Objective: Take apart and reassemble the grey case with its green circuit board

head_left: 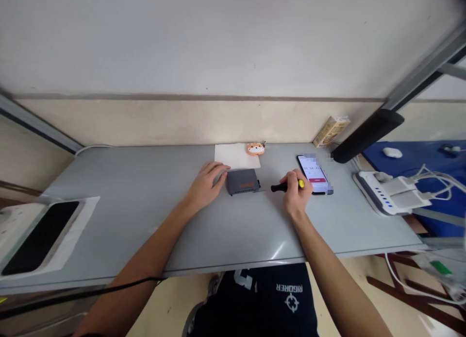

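A small dark grey box (242,181) with orange lettering and a row of slots lies on the grey desk. My left hand (207,184) is at its left side, fingertips at its upper left corner, fingers and thumb apart. In my right hand (296,189) is a screwdriver (279,187) with a black and yellow handle, its thin shaft pointing left at the box's lower right corner. Whether the tip touches the box is too small to tell. Behind the box lies a white paper (233,155), with an orange animal-faced item (255,149) on its right part.
A lit phone (313,174) lies just right of my right hand. Farther right are a small carton (330,131), a black cylinder (367,135) and a power strip (382,196) with white plugs. At the desk's left end lies a dark phone (41,237). A black cable (91,293) crosses my left forearm.
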Motion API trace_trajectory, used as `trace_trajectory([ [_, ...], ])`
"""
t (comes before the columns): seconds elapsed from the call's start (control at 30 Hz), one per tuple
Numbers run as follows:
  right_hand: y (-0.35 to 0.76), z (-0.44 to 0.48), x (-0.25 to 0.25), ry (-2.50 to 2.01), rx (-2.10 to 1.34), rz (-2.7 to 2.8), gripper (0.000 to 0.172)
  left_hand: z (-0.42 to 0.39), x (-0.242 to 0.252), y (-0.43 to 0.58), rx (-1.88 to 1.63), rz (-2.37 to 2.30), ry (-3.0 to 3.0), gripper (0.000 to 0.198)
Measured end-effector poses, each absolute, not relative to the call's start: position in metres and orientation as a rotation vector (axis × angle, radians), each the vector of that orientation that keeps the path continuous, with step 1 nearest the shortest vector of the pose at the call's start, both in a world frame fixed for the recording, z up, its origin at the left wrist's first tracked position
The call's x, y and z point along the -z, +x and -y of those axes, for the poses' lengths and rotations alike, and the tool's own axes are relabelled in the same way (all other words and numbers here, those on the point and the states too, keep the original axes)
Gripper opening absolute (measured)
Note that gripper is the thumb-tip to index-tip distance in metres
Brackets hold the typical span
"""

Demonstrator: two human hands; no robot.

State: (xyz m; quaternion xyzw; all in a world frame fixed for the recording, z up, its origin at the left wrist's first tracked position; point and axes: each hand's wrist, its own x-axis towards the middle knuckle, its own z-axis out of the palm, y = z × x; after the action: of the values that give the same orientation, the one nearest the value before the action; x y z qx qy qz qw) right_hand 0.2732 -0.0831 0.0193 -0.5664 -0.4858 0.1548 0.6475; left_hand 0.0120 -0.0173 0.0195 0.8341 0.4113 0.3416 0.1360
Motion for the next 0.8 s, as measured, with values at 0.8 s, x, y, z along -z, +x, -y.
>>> trace_trajectory([
  [0.8,0.269,0.088,-0.020,-1.266,-0.467,1.260,0.043,0.049,-0.015,0.008,-0.956,-1.008,2.514,0.024],
])
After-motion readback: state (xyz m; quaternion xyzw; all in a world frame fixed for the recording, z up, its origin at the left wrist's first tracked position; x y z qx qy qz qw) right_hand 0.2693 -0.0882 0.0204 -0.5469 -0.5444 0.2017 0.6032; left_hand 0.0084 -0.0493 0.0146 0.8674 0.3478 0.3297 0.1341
